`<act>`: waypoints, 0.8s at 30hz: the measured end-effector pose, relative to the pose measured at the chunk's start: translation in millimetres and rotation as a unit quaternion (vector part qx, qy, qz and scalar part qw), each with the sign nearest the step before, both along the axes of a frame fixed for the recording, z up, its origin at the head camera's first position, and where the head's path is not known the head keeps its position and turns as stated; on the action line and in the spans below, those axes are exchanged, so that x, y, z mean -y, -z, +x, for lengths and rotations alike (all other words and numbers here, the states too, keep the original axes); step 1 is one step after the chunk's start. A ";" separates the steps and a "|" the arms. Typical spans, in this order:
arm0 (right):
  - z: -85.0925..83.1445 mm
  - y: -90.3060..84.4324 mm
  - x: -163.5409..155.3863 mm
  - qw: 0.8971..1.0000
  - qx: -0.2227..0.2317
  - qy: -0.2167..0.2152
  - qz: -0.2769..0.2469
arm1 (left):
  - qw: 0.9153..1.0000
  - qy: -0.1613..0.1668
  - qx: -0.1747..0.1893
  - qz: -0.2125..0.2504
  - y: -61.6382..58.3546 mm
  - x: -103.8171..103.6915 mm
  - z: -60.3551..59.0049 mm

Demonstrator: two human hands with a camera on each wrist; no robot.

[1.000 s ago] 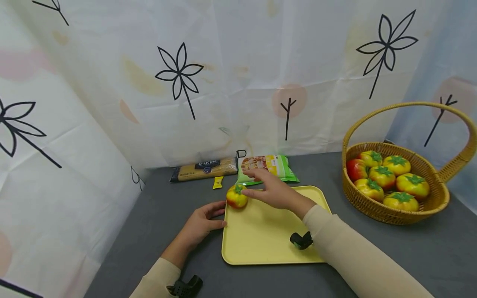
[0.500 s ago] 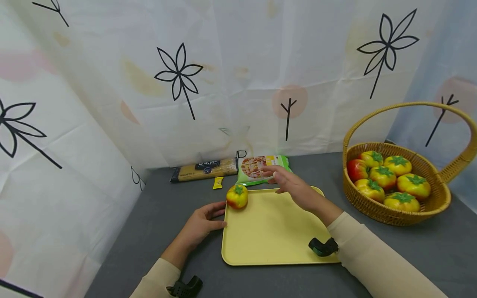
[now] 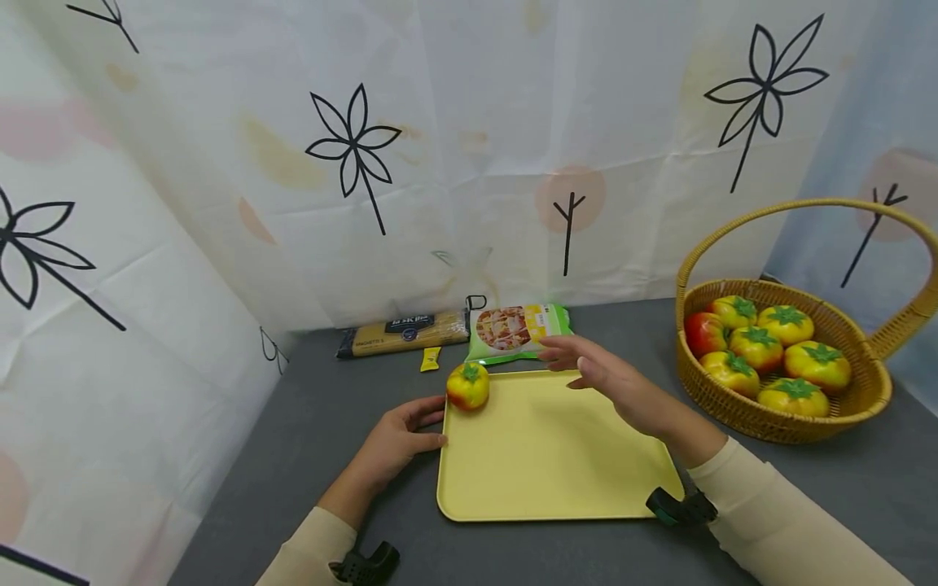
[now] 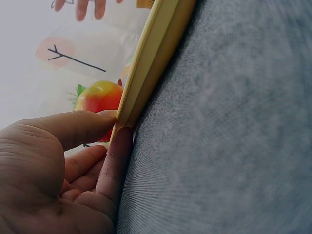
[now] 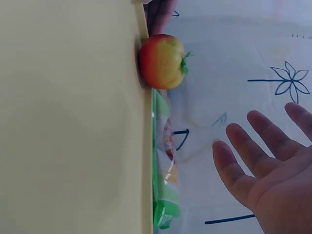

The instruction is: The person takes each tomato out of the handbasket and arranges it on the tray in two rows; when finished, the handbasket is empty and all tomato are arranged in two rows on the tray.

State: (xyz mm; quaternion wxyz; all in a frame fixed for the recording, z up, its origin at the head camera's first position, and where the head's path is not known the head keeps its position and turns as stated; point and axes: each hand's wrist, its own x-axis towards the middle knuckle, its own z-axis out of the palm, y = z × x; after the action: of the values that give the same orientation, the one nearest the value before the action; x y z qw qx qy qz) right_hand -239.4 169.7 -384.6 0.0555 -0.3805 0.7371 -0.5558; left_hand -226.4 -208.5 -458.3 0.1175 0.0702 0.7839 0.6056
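A yellow tray lies on the dark grey table. On its far left corner sits a yellow-and-red fruit with a green leafy top, like a tomato or persimmon. My left hand is at the tray's left edge; in the left wrist view its thumb and a finger pinch the rim. Above the far right part of the tray my right hand hovers with fingers extended, holding nothing. The right wrist view shows that palm apart from the fruit.
A wicker basket with a tall handle holds several similar fruits at the right. Behind the tray lie a spaghetti pack, a green-and-white food bag and a small yellow packet. Patterned cloth hangs behind.
My right hand has drawn away from the fruit, moving right over the tray. The fruit stays on the far left corner, and my left hand keeps its place.
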 end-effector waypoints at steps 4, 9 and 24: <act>4.6 -8.3 -13.5 1.000 -0.019 -0.004 -0.011 | 1.000 -0.002 0.001 0.000 -0.2 -0.7 0.1; 8.2 -22.0 -32.1 0.999 -0.029 -0.013 -0.035 | 1.000 -0.003 -0.001 -0.003 -0.2 -0.6 0.1; -5.8 -35.2 -100.0 0.980 -0.043 -0.087 -0.175 | 1.000 -0.005 -0.002 -0.009 2.3 -1.5 -0.9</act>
State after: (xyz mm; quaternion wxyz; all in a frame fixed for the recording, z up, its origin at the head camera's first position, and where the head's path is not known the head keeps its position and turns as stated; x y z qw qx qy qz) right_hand -245.3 269.7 -349.4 0.0043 -0.4709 0.5944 -0.6519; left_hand -227.3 -207.0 -460.6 0.1136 0.0663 0.7901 0.5987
